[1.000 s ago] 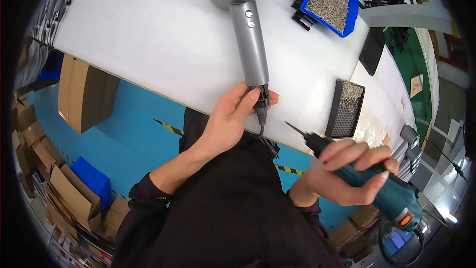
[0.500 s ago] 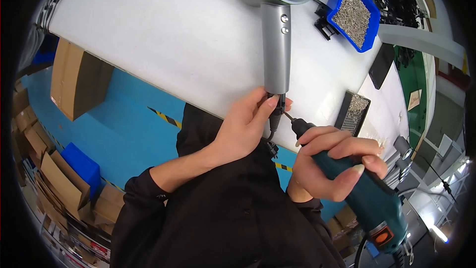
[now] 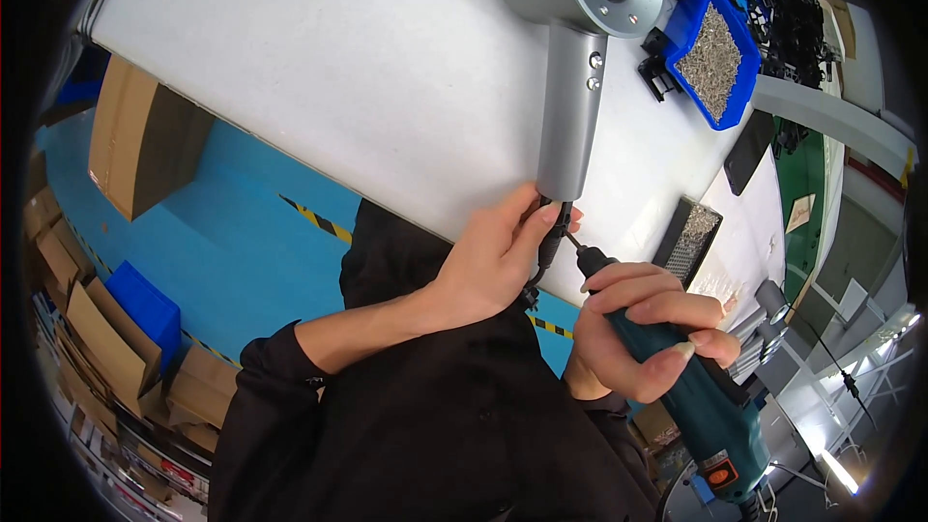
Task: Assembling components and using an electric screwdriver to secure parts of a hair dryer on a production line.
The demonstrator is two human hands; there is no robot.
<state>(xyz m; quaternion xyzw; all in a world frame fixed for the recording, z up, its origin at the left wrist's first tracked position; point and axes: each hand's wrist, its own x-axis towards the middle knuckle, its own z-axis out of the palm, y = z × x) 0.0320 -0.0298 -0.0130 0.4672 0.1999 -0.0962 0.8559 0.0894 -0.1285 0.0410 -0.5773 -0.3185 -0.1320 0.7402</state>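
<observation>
A grey hair dryer [image 3: 568,106] lies on the white worktable [image 3: 329,58], its round head away from me and its handle end toward me. My left hand [image 3: 498,256] pinches the black fitting [image 3: 559,224] at the handle's lower end, where the power cord comes out. In my right hand [image 3: 648,324] is a dark green electric screwdriver [image 3: 681,367], fingers wrapped round its body. Its thin bit slants up to the black fitting, right beside my left fingertips. Whether the tip sits on a screw is too small to tell.
At the back right stands a blue bin [image 3: 715,58] full of small screws, with black plastic parts [image 3: 788,10] heaped behind it. A black tray [image 3: 688,242] of screws and a dark flat slab [image 3: 749,153] lie on the right. Cardboard boxes [image 3: 145,140] stand left on the blue floor.
The hair dryer appears farther right and slightly lower in view, its handle leaning a little more. Both hands keep their holds, and the screwdriver's bit stays at the black fitting.
</observation>
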